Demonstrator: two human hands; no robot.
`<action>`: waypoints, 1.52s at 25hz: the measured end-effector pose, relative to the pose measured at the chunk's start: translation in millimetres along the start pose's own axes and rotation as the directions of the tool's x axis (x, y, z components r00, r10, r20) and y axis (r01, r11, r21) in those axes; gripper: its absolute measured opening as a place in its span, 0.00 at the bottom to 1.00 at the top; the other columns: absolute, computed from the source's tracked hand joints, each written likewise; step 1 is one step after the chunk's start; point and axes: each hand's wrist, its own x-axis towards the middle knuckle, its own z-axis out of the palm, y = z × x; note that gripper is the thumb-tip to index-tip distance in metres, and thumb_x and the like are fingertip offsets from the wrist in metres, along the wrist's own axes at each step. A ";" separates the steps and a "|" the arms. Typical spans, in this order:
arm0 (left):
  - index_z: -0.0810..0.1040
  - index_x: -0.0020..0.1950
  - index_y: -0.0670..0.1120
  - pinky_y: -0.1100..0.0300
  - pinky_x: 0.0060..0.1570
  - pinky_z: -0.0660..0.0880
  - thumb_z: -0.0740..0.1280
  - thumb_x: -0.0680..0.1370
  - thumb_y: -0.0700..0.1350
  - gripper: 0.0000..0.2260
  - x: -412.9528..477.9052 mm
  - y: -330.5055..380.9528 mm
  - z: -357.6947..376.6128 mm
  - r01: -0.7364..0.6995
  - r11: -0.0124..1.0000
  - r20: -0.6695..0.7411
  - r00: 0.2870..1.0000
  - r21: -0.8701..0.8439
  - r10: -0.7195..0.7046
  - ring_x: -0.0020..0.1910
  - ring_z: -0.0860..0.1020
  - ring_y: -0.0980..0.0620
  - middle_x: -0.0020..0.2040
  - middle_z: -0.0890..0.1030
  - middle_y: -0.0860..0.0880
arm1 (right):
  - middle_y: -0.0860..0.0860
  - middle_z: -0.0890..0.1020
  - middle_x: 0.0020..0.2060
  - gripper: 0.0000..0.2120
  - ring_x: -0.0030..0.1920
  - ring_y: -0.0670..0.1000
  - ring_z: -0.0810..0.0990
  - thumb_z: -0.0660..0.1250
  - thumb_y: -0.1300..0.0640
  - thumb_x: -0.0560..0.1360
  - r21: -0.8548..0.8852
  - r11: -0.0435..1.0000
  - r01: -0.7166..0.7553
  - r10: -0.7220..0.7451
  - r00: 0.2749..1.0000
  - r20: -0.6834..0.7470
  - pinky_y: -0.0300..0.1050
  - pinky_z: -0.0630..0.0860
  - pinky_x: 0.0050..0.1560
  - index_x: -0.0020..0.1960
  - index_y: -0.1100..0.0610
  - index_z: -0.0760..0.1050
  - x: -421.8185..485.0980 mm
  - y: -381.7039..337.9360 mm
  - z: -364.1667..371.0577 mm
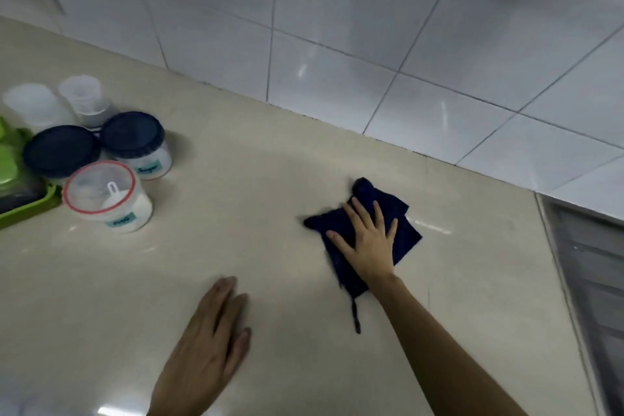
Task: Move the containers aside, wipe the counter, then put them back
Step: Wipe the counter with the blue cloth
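1. Right hand [369, 240] flat, fingers spread, pressing cloth [407, 235] on counter [236, 213].
2. Left hand [206, 344] flat, fingers together, empty, near front edge.
3. Cloth soft, limp, bunches easily; likely best driven by palm in its middle.
4. Containers [101, 162] clustered far left, well apart; look light, lidded, grip around sides.

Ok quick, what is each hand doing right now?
Left hand: open, flat on the counter, holding nothing.
Right hand: open, fingers spread, pressing flat on the dark blue cloth.
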 end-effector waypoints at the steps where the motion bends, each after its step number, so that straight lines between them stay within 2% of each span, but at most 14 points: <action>1: 0.74 0.64 0.35 0.52 0.71 0.62 0.58 0.79 0.52 0.23 -0.2 -2.3 3.4 -0.025 1.000 -0.014 1.000 0.000 0.025 0.71 0.66 0.41 0.69 0.71 0.36 | 0.42 0.57 0.77 0.35 0.78 0.54 0.44 0.48 0.27 0.73 0.022 0.996 -0.081 0.081 0.996 -0.024 0.71 0.39 0.73 0.75 0.43 0.57 20.4 -3.0 1.6; 3: 0.73 0.64 0.36 0.49 0.70 0.63 0.59 0.78 0.51 0.22 1.1 -8.9 7.3 -0.059 0.998 -0.022 0.998 0.005 0.059 0.70 0.67 0.40 0.69 0.71 0.35 | 0.43 0.58 0.77 0.35 0.78 0.56 0.46 0.50 0.28 0.73 0.053 0.977 -0.207 0.210 0.975 -0.065 0.72 0.40 0.72 0.75 0.44 0.59 46.5 -8.0 5.1; 6: 0.73 0.65 0.36 0.49 0.70 0.62 0.59 0.78 0.51 0.23 0.6 -9.2 7.3 -0.021 1.000 -0.003 1.000 0.020 0.021 0.71 0.66 0.40 0.70 0.70 0.36 | 0.44 0.59 0.77 0.33 0.78 0.56 0.46 0.50 0.31 0.76 0.074 0.970 -0.232 0.238 0.968 -0.084 0.70 0.40 0.73 0.75 0.46 0.60 47.1 -10.1 7.7; 11: 0.71 0.67 0.38 0.54 0.73 0.58 0.58 0.78 0.52 0.23 -3.5 -4.3 3.1 0.026 0.999 0.038 0.999 0.021 -0.027 0.74 0.63 0.43 0.73 0.67 0.39 | 0.43 0.60 0.76 0.28 0.78 0.54 0.46 0.50 0.37 0.79 0.074 0.995 -0.073 0.077 0.995 -0.062 0.65 0.42 0.75 0.75 0.46 0.61 -12.7 -10.7 2.9; 16: 0.71 0.68 0.40 0.54 0.74 0.57 0.57 0.79 0.53 0.23 -3.1 -1.5 -0.4 0.083 0.995 0.086 0.993 0.047 -0.087 0.75 0.60 0.45 0.74 0.66 0.41 | 0.42 0.59 0.76 0.28 0.78 0.54 0.48 0.46 0.35 0.79 -0.013 0.993 0.120 -0.120 0.993 0.025 0.66 0.50 0.74 0.75 0.46 0.61 -144.4 15.2 2.6; 18: 0.71 0.68 0.40 0.52 0.73 0.58 0.57 0.79 0.53 0.23 -3.4 0.6 -1.5 0.077 0.996 0.099 0.992 0.052 -0.082 0.75 0.61 0.44 0.74 0.66 0.40 | 0.44 0.60 0.76 0.29 0.78 0.56 0.50 0.47 0.34 0.79 -0.029 0.994 0.107 -0.106 0.994 0.027 0.67 0.49 0.73 0.75 0.46 0.61 -192.0 15.4 8.7; 21: 0.71 0.68 0.40 0.51 0.72 0.59 0.57 0.79 0.53 0.23 -1.7 1.1 -3.1 0.097 0.993 0.115 0.988 0.071 -0.105 0.75 0.61 0.44 0.73 0.67 0.39 | 0.44 0.58 0.77 0.32 0.78 0.59 0.49 0.52 0.32 0.77 -0.039 0.983 0.179 -0.174 0.980 0.091 0.67 0.44 0.73 0.76 0.46 0.58 -195.9 5.6 15.2; 23: 0.71 0.68 0.40 0.52 0.73 0.59 0.57 0.79 0.53 0.23 -1.8 1.7 -2.1 0.094 0.993 0.110 0.989 0.073 -0.102 0.74 0.62 0.44 0.73 0.67 0.39 | 0.43 0.55 0.78 0.34 0.78 0.59 0.47 0.54 0.32 0.76 -0.035 0.924 0.381 -0.374 0.919 0.128 0.68 0.47 0.72 0.77 0.47 0.55 -168.9 -2.9 16.3; 24: 0.71 0.67 0.40 0.52 0.73 0.58 0.57 0.79 0.53 0.23 -2.0 2.4 -2.5 0.084 0.993 0.108 0.990 0.081 -0.093 0.74 0.61 0.44 0.73 0.67 0.39 | 0.43 0.53 0.78 0.35 0.78 0.57 0.46 0.54 0.31 0.76 -0.026 0.864 0.502 -0.493 0.856 0.156 0.68 0.48 0.71 0.77 0.46 0.54 -149.4 -7.3 14.7; 26: 0.71 0.67 0.40 0.52 0.73 0.57 0.57 0.79 0.52 0.22 -1.1 5.1 -3.7 0.064 0.993 0.114 0.991 0.099 -0.075 0.74 0.62 0.44 0.73 0.67 0.39 | 0.42 0.54 0.78 0.35 0.79 0.55 0.45 0.53 0.30 0.76 -0.021 0.783 0.621 -0.607 0.772 0.191 0.67 0.49 0.73 0.77 0.45 0.53 -92.1 -19.4 12.4; 28: 0.72 0.67 0.39 0.52 0.73 0.58 0.58 0.79 0.52 0.22 -0.4 2.9 -2.0 0.049 0.993 0.098 0.993 0.105 -0.059 0.74 0.62 0.44 0.73 0.68 0.39 | 0.44 0.56 0.78 0.34 0.79 0.54 0.44 0.51 0.30 0.76 -0.022 0.864 0.503 -0.495 0.857 0.144 0.68 0.47 0.74 0.77 0.45 0.55 -23.8 -42.1 12.7; 30: 0.72 0.67 0.40 0.53 0.74 0.57 0.58 0.79 0.52 0.22 -1.5 2.1 -2.7 0.061 0.993 0.083 0.994 0.102 -0.070 0.74 0.61 0.45 0.72 0.68 0.40 | 0.45 0.57 0.78 0.34 0.78 0.56 0.45 0.50 0.31 0.75 0.002 0.968 0.249 -0.249 0.965 0.081 0.68 0.42 0.75 0.76 0.46 0.56 29.2 -68.2 12.8; 32: 0.71 0.67 0.40 0.54 0.74 0.57 0.58 0.79 0.52 0.22 -1.1 1.5 -1.8 0.064 0.993 0.078 0.994 0.101 -0.072 0.74 0.62 0.45 0.72 0.68 0.40 | 0.46 0.57 0.78 0.33 0.78 0.57 0.45 0.49 0.31 0.76 0.004 0.992 0.126 -0.126 0.991 0.052 0.68 0.41 0.74 0.76 0.46 0.57 55.9 -81.7 17.6; 38: 0.70 0.65 0.41 0.54 0.74 0.57 0.61 0.78 0.51 0.19 -2.2 -1.8 0.4 0.049 0.991 0.099 0.993 0.127 -0.062 0.73 0.63 0.45 0.71 0.70 0.39 | 0.47 0.59 0.77 0.29 0.78 0.57 0.46 0.51 0.37 0.79 0.033 0.978 0.204 -0.205 0.979 0.022 0.67 0.43 0.75 0.76 0.49 0.60 33.8 -68.5 20.8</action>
